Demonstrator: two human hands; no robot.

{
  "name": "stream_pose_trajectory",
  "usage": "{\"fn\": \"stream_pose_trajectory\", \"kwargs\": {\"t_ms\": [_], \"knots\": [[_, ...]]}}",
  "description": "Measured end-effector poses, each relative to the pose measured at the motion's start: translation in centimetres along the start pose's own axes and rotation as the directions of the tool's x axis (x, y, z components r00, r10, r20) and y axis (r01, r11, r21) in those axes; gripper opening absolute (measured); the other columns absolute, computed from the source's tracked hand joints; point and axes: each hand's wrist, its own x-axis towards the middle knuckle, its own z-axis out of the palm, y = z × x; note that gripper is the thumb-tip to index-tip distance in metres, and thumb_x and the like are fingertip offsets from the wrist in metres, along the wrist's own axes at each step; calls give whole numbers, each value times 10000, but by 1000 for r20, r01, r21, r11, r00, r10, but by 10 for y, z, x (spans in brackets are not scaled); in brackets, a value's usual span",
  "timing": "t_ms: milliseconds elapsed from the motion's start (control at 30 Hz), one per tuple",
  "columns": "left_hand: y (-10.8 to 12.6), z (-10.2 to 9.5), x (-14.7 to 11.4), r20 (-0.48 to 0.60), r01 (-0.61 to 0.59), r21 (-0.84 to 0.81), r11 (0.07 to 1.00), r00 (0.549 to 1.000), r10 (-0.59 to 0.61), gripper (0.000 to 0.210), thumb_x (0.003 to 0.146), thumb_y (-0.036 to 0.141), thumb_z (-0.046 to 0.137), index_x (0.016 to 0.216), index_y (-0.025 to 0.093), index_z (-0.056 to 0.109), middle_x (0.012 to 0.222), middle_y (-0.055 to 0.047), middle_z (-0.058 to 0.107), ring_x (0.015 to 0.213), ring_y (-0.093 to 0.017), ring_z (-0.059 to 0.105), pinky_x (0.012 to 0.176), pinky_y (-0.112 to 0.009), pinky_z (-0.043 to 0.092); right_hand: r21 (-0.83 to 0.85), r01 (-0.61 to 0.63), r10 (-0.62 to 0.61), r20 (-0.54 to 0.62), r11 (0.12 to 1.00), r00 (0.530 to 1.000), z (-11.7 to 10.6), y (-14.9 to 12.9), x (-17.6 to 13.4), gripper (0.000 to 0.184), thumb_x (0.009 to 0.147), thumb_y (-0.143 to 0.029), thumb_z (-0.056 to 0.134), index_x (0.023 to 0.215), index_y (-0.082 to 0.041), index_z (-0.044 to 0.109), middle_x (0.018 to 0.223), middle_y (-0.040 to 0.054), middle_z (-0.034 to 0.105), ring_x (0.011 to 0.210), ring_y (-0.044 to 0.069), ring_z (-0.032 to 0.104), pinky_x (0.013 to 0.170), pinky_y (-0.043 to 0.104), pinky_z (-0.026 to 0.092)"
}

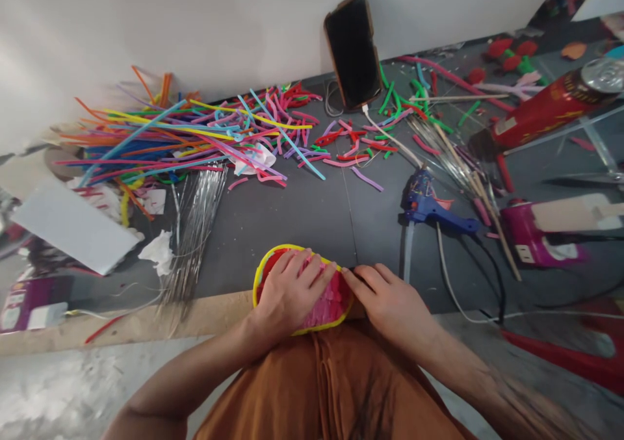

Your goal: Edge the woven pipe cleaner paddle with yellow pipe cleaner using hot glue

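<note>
A flat oval craft piece (336, 302) lies at the table's front edge, close to my body. Its face is pink and red, with a yellow fuzzy pipe-cleaner rim running round it. My left hand (287, 287) rests on top of it with the fingers stretched out over the pink face, covering much of the left half. At the right rim, my right hand (387, 297) has its fingers bent and pressed together against the yellow edge; its thumb is hidden. A blue hot glue gun (429, 209) lies beyond the right hand, a clear glue stick near it.
Behind spreads a heap of colourful pipe cleaners (195, 138). Bare wire stems (199, 219) lie left, near a white box (75, 225). A phone (353, 53) leans against the wall. To the right are a red can (546, 112), a purple package (531, 232) and cables.
</note>
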Motion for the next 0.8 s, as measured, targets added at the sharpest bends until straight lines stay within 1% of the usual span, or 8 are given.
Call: {"fn": "stream_pose_trajectory", "kwargs": {"t_ms": [100, 200, 267, 400, 467, 567, 700, 800], "knots": [[2, 0, 0, 2, 13, 16, 1000, 1000, -13, 294, 882, 169, 502, 1145, 174, 634, 1037, -97, 668, 1007, -280, 604, 839, -442, 509, 20, -25, 25, 0, 999, 1000, 3, 0, -9, 415, 827, -33, 454, 1211, -129, 576, 978, 96, 648, 805, 201, 551, 689, 319, 510], [3, -1, 0, 14, 18, 27, 999, 1000, -19, 297, 882, 172, 499, 1146, 175, 633, 1044, -94, 670, 1011, -287, 601, 843, -452, 506, 18, -17, 17, -22, 1000, 1000, 5, 0, -17, 412, 823, -26, 453, 1211, -105, 567, 980, 100, 651, 800, 202, 559, 697, 321, 514], [3, -1, 1, 22, 16, 37, 999, 1000, -17, 302, 887, 180, 489, 1155, 177, 628, 1086, -99, 660, 1017, -289, 597, 855, -463, 499, 17, -19, 19, -34, 1000, 999, 5, 0, -20, 409, 826, -33, 456, 1216, -99, 562, 966, 101, 649, 795, 202, 559, 704, 326, 513], [2, 0, 3, 14, -46, 59, 997, 999, 45, 286, 898, 167, 473, 1138, 147, 627, 1147, -102, 640, 1070, -277, 578, 958, -488, 446, 0, -21, 21, -56, 1000, 998, 6, 1, -19, 405, 831, -46, 466, 1217, -111, 566, 930, 95, 643, 777, 195, 558, 710, 322, 498], [2, 2, 4, 17, -79, 61, 995, 997, 78, 285, 907, 157, 457, 1137, 130, 623, 1118, -93, 652, 1089, -264, 567, 1004, -490, 415, -17, -35, 34, -45, 999, 998, 6, 0, -17, 412, 829, -52, 479, 1226, -123, 565, 901, 83, 640, 763, 188, 560, 699, 311, 486], [2, 4, 4, 12, -92, 60, 994, 996, 91, 296, 930, 156, 413, 1136, 129, 623, 1069, -74, 671, 1067, -238, 573, 1028, -472, 400, -22, -58, 58, -4, 998, 998, 3, 0, -12, 415, 830, -67, 510, 1233, -144, 569, 863, 61, 633, 748, 174, 565, 670, 294, 466], [-4, 1, 1, -33, -56, 13, 998, 998, 56, 333, 935, 131, 390, 1205, 127, 585, 1097, -74, 668, 1063, -226, 583, 1042, -473, 384, -43, -77, 78, 23, 996, 997, -1, 0, -7, 408, 828, -105, 564, 1228, -181, 585, 834, 31, 629, 731, 172, 569, 635, 297, 435], [-16, -7, -5, -47, 64, -50, 997, 997, -67, 362, 922, 105, 407, 1252, 136, 554, 1108, -82, 662, 1061, -206, 589, 1056, -469, 377, -50, -79, 80, 21, 996, 997, -3, 0, -6, 403, 820, -105, 582, 1216, -181, 597, 839, 24, 635, 741, 169, 577, 633, 293, 418]]}}
